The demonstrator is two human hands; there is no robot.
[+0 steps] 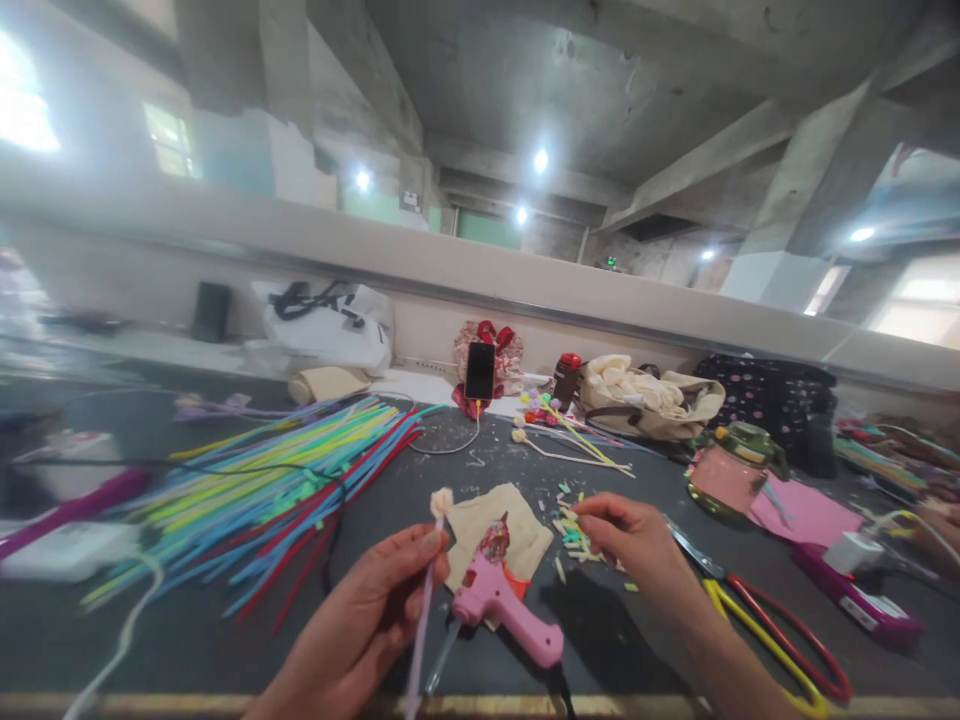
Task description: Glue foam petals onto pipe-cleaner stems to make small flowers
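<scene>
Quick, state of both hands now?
Left hand: closed, holding the stem.
Right hand: curled at the pieces; whether it holds one cannot be told.

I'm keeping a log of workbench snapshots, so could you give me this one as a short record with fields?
Left hand: holds a lilac stem with a cream tip at its top
Right hand: at the short pieces; grip unclear
Between hands: pink glue gun, partly over a beige sheet
Left side: fanned coloured stems
Right side: scissors, green jug
Back: phone, upright
</scene>
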